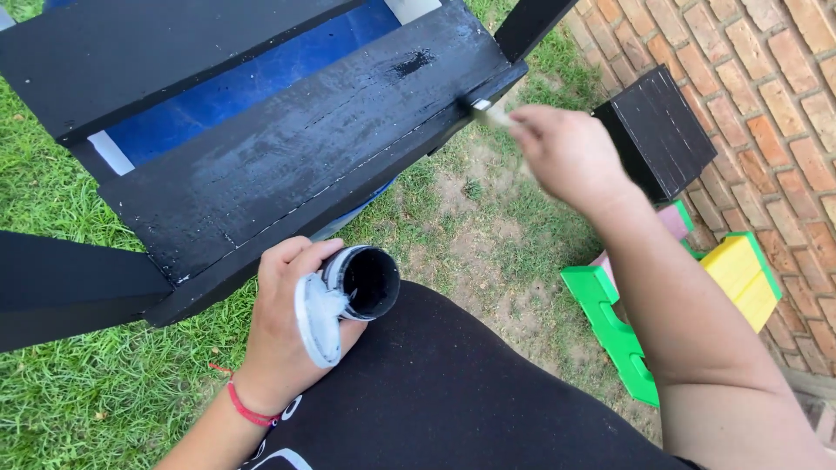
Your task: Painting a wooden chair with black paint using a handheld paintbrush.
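Note:
My left hand [283,318] holds a small open pot of black paint [366,280] together with its pale grey lid [317,320], resting on my knee in black cloth. My right hand [566,152] grips a paintbrush [489,113], blurred by motion, with its bristles against the front edge of a wet, black-painted wooden plank [322,144]. That plank belongs to a wooden frame with another black plank [131,52] farther up.
A blue sheet [252,83] shows between the planks. Grass [96,392] and bare soil lie below. At right stand a brick wall [766,104], a black painted box [657,130] and green, yellow and pink painted pieces [610,322].

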